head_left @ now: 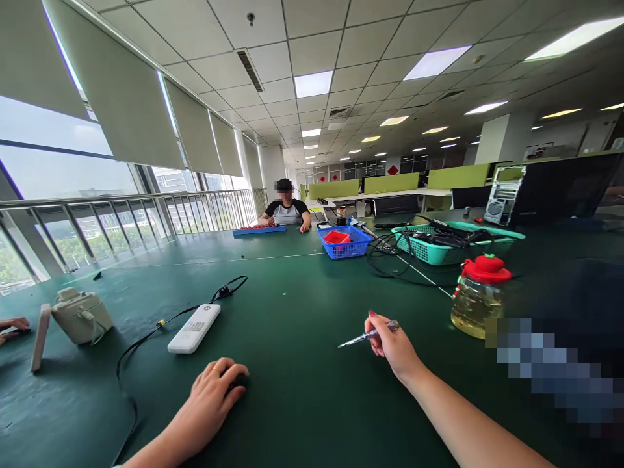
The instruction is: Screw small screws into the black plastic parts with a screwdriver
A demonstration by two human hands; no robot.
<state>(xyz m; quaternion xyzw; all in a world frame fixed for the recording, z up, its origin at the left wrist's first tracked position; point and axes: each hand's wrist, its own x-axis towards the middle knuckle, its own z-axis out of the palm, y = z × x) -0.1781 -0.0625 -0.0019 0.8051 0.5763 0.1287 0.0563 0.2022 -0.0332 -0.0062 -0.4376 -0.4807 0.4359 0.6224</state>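
My right hand (pixel 390 341) is closed around a slim screwdriver (pixel 358 340) with a shiny, clear-looking handle. It is held above the green tabletop (pixel 292 416), its thin tip pointing left. To the left, my left hand (pixel 212 393) rests low on the table, fingers curled together. Something dark shows between its thumb and fingers, too hidden to name. A white power bank (pixel 195 328) lies just beyond that hand, near a black cable (pixel 141 341).
A jar with a red lid (pixel 480 302) stands right of my right hand. Farther back are a blue basket (pixel 346 248), a green basket of cables (pixel 429 250) and a seated person (pixel 285 209). A beige bag (pixel 82 315) and another person's hand (pixel 14 327) are at left.
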